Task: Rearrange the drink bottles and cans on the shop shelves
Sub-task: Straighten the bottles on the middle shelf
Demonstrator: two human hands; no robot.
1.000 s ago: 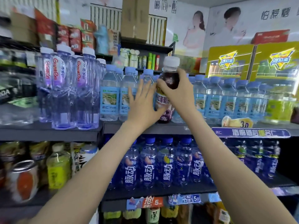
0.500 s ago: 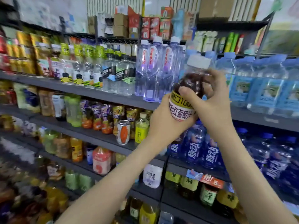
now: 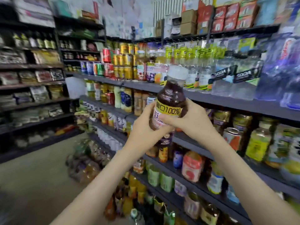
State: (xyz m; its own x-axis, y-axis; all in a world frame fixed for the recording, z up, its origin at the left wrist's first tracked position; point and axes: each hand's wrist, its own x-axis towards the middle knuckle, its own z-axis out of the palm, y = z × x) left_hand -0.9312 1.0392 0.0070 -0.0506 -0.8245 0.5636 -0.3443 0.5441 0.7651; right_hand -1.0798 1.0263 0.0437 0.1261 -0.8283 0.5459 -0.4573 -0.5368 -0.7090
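Observation:
A dark grape juice bottle [image 3: 170, 95] with a white cap and a yellow "100%" label band is held upright in front of the shelves, off any shelf. My left hand [image 3: 146, 125] grips its lower body from the left. My right hand [image 3: 190, 120] grips it from the right, fingers curled across the label. The bottle's base is hidden behind my hands.
Grey shelves [image 3: 227, 101] run from the right into the distance, packed with cans [image 3: 123, 62], clear soda bottles [image 3: 204, 73], water bottles [image 3: 282, 69] and juice bottles [image 3: 258, 142]. Another shelf unit [image 3: 32, 85] with packets stands at the left. Bottle packs [image 3: 84, 163] lie on the floor.
The view has swung left along the aisle, away from the water bottles. The juice bottle left the upper shelf and came down to mid-height; my left hand went from beside it to gripping it.

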